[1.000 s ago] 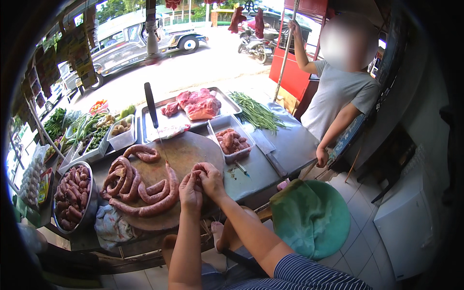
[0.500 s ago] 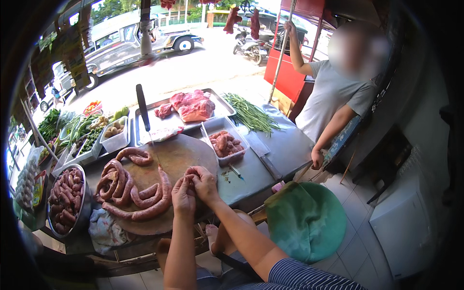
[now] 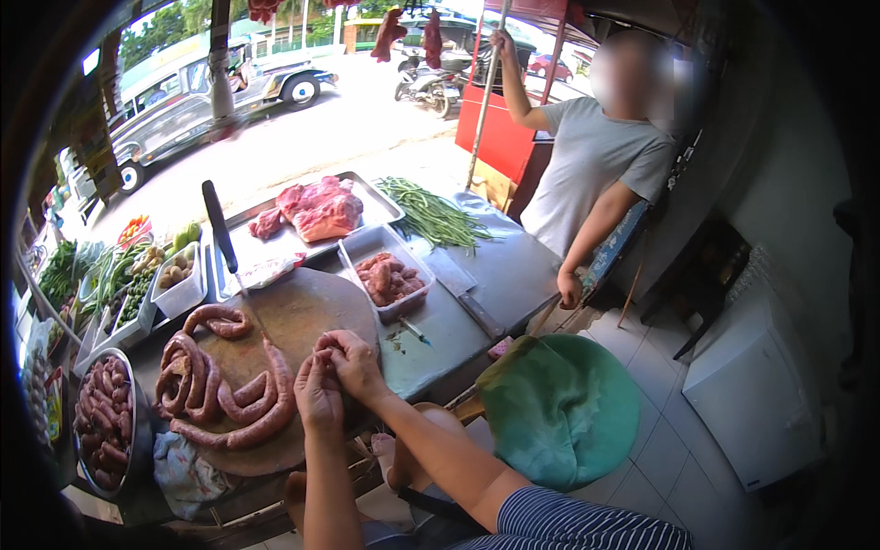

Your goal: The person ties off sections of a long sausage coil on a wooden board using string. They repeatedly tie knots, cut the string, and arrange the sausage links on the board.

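Observation:
My left hand (image 3: pixel 321 396) and my right hand (image 3: pixel 356 365) meet in front of me, fingertips pinched together. Whatever is between them is too small to make out. They are over the near right edge of a round wooden chopping block (image 3: pixel 321 307). On the block, a long raw sausage (image 3: pixel 229 434) lies in loose coils, its upper right end close to my left hand. A knife (image 3: pixel 217 225) with a black handle stands upright by the block, its blade pointing down toward the sausage. A cloth (image 3: pixel 186 467) hangs at the block's near left edge.
A metal bowl (image 3: pixel 139 403) of short sausages stands at left. Behind the block are a clear tub (image 3: pixel 414 295) of meat pieces, a metal tray (image 3: pixel 374 197) with raw meat, long green beans (image 3: pixel 431 215) and a cleaver (image 3: pixel 463 293). A person (image 3: pixel 596 174) stands beyond a green-covered round container (image 3: pixel 559 412).
The view has swung so that the whole scene sits further left. My hands stay pinched together beside the sausage, with little change in their pose.

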`<state>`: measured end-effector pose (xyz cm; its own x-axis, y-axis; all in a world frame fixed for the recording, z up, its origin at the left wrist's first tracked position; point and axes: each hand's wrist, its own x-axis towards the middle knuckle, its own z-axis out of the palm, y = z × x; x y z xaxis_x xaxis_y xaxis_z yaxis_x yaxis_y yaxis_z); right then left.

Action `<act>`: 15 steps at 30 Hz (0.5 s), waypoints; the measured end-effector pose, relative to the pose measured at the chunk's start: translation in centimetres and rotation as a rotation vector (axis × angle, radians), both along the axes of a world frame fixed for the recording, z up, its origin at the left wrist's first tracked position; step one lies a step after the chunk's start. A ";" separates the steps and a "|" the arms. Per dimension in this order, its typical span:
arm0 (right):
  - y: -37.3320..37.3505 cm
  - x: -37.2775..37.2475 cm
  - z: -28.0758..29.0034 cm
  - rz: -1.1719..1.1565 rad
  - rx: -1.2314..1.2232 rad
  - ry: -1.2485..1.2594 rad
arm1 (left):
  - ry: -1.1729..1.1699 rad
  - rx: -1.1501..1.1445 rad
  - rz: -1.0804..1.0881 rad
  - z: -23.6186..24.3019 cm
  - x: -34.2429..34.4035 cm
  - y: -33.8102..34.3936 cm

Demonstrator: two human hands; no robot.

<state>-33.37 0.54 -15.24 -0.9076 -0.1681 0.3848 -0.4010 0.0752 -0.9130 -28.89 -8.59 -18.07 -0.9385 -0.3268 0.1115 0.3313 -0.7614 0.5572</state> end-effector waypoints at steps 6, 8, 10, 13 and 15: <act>-0.3 0.1 0.1 -0.034 -0.001 0.065 | 0.029 -0.016 -0.007 -0.3 -0.1 -0.2; -0.3 0.1 0.1 -0.037 -0.010 0.055 | 0.037 -0.033 -0.008 -0.5 -0.2 -0.3; -0.3 0.1 0.1 -0.030 0.003 0.013 | 0.034 -0.039 -0.009 -0.6 -0.2 -0.4; -0.3 0.3 0.1 -0.034 -0.012 0.060 | 0.047 -0.041 -0.006 -0.7 -0.2 -0.4; -0.3 0.3 0.1 -0.049 -0.001 0.042 | 0.064 -0.038 -0.010 -0.7 -0.2 -0.4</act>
<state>-33.07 0.22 -15.15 -0.8977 -0.1236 0.4230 -0.4349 0.0941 -0.8955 -29.12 -9.01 -18.81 -0.9323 -0.3114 0.1839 0.3596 -0.7437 0.5636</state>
